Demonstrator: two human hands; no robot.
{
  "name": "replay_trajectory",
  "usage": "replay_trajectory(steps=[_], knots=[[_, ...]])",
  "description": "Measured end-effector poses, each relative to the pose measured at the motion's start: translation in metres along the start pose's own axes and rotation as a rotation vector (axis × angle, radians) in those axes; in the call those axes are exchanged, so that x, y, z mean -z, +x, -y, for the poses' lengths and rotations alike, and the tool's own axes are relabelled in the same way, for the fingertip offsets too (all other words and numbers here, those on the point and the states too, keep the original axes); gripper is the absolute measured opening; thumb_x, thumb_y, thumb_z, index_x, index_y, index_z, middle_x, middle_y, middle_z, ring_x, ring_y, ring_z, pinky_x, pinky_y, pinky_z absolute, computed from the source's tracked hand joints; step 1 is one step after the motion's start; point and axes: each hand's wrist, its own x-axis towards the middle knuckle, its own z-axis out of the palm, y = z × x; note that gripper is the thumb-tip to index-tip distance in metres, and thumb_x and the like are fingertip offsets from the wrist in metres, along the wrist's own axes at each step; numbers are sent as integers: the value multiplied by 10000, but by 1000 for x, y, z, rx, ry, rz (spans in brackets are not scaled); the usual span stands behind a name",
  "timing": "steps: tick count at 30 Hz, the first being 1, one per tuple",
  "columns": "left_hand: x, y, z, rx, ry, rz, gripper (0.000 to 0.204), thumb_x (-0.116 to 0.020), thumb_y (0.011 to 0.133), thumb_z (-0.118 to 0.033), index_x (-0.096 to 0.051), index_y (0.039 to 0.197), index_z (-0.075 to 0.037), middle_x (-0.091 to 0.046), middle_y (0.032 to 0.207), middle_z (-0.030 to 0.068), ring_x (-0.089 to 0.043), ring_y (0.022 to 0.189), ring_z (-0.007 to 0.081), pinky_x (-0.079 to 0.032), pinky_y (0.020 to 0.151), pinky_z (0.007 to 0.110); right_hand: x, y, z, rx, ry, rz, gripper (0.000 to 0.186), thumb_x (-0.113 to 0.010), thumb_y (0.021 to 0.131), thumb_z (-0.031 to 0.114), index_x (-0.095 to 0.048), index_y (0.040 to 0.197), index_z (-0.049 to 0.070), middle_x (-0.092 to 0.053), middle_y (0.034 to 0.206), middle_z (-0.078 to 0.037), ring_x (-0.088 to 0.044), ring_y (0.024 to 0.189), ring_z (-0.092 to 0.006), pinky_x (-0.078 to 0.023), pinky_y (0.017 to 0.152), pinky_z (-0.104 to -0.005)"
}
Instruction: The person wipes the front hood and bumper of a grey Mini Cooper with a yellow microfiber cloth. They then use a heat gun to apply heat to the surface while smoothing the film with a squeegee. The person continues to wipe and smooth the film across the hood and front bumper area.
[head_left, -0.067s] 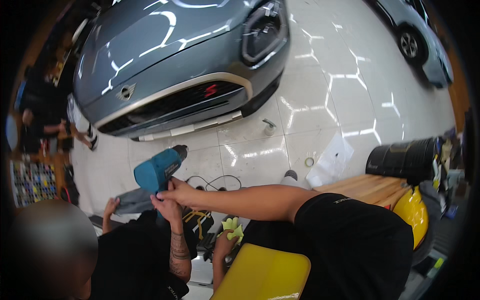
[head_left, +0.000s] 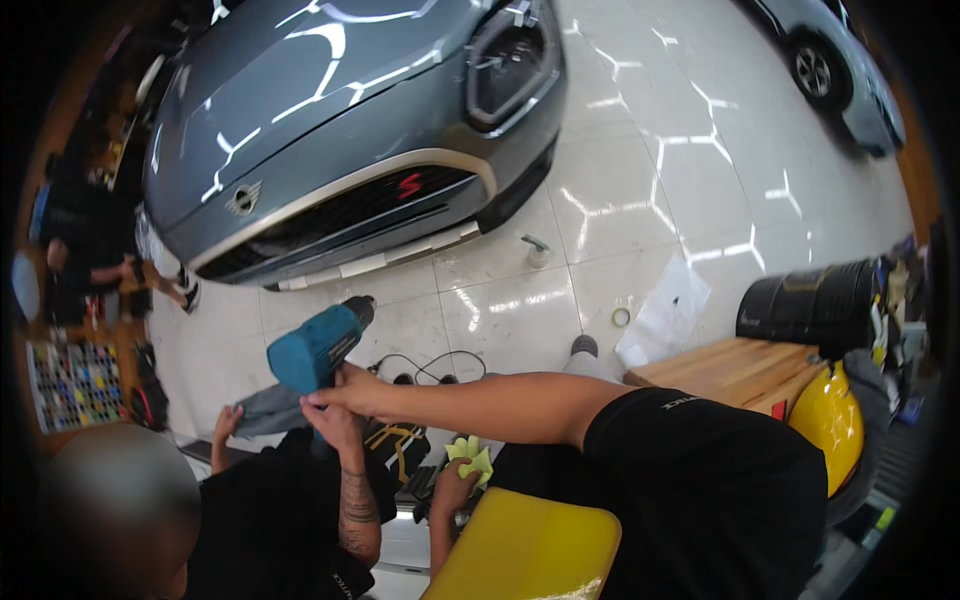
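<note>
A teal heat gun [head_left: 312, 348] with a dark nozzle is held up left of centre, its nozzle pointing up and right. My right hand [head_left: 362, 392] reaches across from the right and closes around the upper part of its handle. Right below, a co-worker's hand [head_left: 338, 425] with a tattooed forearm is on the same handle; the fingers partly hide each other. The co-worker's other hand grips a dark grey cloth or sheet [head_left: 272, 411]. Low in the middle, my left hand [head_left: 455, 488] holds a crumpled yellow-green cloth [head_left: 470, 460].
A grey-blue car front [head_left: 330, 150] fills the upper left. A glossy yellow panel [head_left: 535, 545] lies close below. To the right are a wooden bench top [head_left: 720, 368], a black drum [head_left: 805, 305], a yellow rounded part [head_left: 828, 425], a white sheet [head_left: 668, 315] and a tape roll [head_left: 621, 317].
The view has shifted slightly, so the car sits a little further left. Both my hands keep their holds, and the heat gun has barely moved.
</note>
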Motion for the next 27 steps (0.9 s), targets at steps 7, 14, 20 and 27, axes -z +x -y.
replay_trajectory(steps=[7,14,20,27], knots=[[-19,25,-91,-137,221,88,452,-688,811,-294,-588,1145,-5,-640,1022,261,-615,1005,382,-468,859,413,-7,-1,12,224,115,-217,616,-782,682,308,-531,1138,-24,-606,1103,-173,-576,1055,-287,-446,918,-368],[-30,4,-123,-184,265,51,467,-680,820,-289,-575,1162,13,-634,1065,248,-597,1049,370,-449,894,408,-1,-18,69,231,-283,-580,663,-783,617,339,-533,1118,-16,-555,1025,-202,-542,992,-401,-454,883,-450],[-52,-6,-112,-316,258,8,481,-674,828,-285,-564,1176,28,-628,1102,236,-582,1087,360,-433,923,403,24,-31,75,300,-194,-621,611,-760,670,339,-537,1101,-32,-536,1073,-223,-547,1001,-391,-456,880,-447],[-49,3,-84,-244,438,89,350,-626,859,-212,-587,1115,24,-648,1065,222,-628,951,379,-484,848,408,80,-103,46,101,-473,-204,615,-717,752,358,-535,1205,-16,-603,1037,-177,-602,967,-284,-491,812,-351]])
